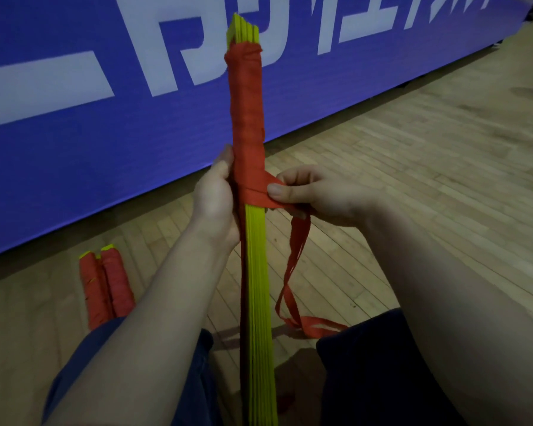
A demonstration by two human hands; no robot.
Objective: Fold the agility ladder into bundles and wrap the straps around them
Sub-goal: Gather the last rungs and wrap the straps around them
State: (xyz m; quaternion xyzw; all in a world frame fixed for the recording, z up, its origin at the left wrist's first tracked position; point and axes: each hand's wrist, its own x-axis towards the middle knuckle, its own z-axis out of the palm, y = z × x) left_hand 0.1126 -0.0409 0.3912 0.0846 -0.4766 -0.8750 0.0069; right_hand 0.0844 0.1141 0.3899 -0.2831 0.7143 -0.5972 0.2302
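Yellow ladder rungs stand upright; left hand grips them, right hand pinches the red strap wound round their upper half. Two wrapped bundles lie on the wooden floor near a blue banner.

Two wrapped bundles lie left of the bundle I hold; banner behind it, strap hanging right.

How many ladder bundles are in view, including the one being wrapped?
3. The held bundle stands upright in the left hand, partly wrapped. A finished bundle and a second finished bundle lie side by side on the floor. Others may be hidden.
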